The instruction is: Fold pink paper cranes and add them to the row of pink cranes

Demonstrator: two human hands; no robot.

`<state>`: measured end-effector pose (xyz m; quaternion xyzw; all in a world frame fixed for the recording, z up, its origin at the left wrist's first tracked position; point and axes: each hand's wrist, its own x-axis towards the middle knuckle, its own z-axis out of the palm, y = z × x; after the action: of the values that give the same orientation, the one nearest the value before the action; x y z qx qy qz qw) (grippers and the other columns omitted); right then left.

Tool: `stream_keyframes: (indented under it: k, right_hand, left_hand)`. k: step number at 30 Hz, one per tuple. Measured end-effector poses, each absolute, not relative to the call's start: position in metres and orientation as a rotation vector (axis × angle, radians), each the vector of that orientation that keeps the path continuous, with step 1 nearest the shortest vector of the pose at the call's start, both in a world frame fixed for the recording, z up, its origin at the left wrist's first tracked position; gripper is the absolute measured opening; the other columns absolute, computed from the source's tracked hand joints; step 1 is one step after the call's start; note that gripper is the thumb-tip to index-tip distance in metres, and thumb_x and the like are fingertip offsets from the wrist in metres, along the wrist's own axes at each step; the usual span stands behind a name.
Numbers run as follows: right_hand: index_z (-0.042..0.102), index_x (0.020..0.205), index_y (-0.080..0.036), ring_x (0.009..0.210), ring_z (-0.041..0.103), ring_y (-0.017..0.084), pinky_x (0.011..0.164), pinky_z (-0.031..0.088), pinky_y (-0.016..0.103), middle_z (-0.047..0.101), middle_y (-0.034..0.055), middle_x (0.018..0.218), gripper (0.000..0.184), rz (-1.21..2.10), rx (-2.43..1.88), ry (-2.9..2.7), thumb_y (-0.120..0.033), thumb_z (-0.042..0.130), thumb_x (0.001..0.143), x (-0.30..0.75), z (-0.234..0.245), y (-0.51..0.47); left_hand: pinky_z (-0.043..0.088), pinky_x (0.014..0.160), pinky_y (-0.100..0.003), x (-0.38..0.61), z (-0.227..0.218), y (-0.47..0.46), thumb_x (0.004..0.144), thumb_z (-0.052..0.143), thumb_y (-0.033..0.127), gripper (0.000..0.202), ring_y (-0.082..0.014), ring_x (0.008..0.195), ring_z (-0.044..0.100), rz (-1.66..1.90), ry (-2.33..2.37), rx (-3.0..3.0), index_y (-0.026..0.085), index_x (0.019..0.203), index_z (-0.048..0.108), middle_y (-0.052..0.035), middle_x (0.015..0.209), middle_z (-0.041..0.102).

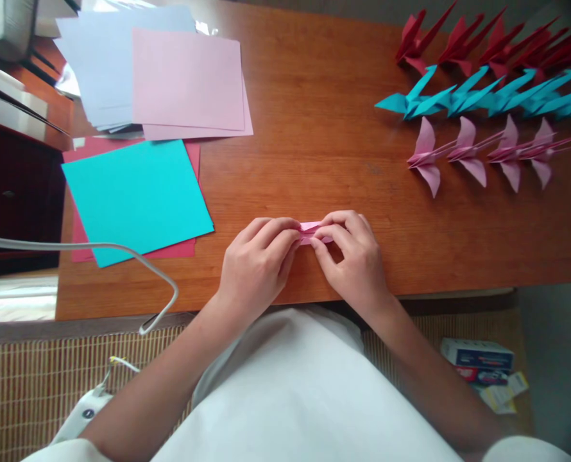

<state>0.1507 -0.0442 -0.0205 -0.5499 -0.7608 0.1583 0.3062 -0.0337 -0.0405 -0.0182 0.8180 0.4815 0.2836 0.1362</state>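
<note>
A small folded piece of pink paper [309, 227] is held between both hands, close to the table's front edge. My left hand [261, 253] pinches its left end with thumb and fingertips. On the other side, my right hand [353, 250] grips the right end the same way, its thumb and index finger bent toward each other. Only a narrow strip of the paper shows between the fingertips; its ends are hidden under them.
Rows of folded paper cranes stand at the back right: red cranes [459, 42], blue cranes [478, 96] and pink cranes [468, 151]. At left lie blue sheets [141, 199], pink sheets [189, 80] and pale sheets [97, 64]. A white cable [155, 269] crosses the table's left front edge.
</note>
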Motion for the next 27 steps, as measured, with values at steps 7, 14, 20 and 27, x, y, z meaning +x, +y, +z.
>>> stream_keyframes:
  k: [7, 14, 20, 27]
  right_hand:
    - [0.063, 0.088, -0.021, 0.093, 0.060, 0.024, 0.084, 0.052, 0.040, 0.065, 0.0090, 0.099, 0.008, 0.370, -1.479, -2.011, -0.015, 0.062, 0.093, 0.1479, -0.0222, -0.0422]
    - [0.064, 0.088, -0.023, 0.093, 0.059, 0.024, 0.084, 0.051, 0.041, 0.064, 0.0085, 0.099, 0.009, 0.375, -1.493, -2.005, -0.015, 0.062, 0.094, 0.1476, -0.0233, -0.0426]
    - [0.063, 0.088, -0.022, 0.094, 0.060, 0.025, 0.085, 0.051, 0.041, 0.064, 0.0092, 0.099, 0.009, 0.371, -1.488, -1.998, -0.015, 0.062, 0.094, 0.1477, -0.0240, -0.0436]
    - [0.062, 0.087, -0.022, 0.094, 0.060, 0.025, 0.085, 0.052, 0.041, 0.064, 0.0094, 0.100, 0.010, 0.353, -1.492, -2.007, -0.014, 0.063, 0.092, 0.1473, -0.0238, -0.0434]
  left_hand:
    - [0.055, 0.089, -0.034, -0.0327, -0.0182, -0.0407, 0.099, 0.058, 0.020, 0.012, -0.0202, 0.098, 0.067, 0.799, 1.415, 2.398, 0.019, 0.103, 0.070, -0.0054, 0.113, 0.077]
    - [0.055, 0.087, -0.034, -0.0318, -0.0187, -0.0410, 0.100, 0.057, 0.020, 0.013, -0.0201, 0.096, 0.066, 0.793, 1.434, 2.422, 0.019, 0.102, 0.070, -0.0055, 0.112, 0.077]
    - [0.055, 0.090, -0.035, -0.0307, -0.0176, -0.0415, 0.099, 0.057, 0.020, 0.013, -0.0205, 0.099, 0.066, 0.785, 1.436, 2.382, 0.020, 0.102, 0.070, -0.0052, 0.113, 0.076]
    - [0.055, 0.089, -0.037, -0.0269, -0.0175, -0.0429, 0.099, 0.056, 0.018, 0.014, -0.0212, 0.098, 0.065, 0.798, 1.471, 2.340, 0.020, 0.100, 0.070, -0.0056, 0.112, 0.076]
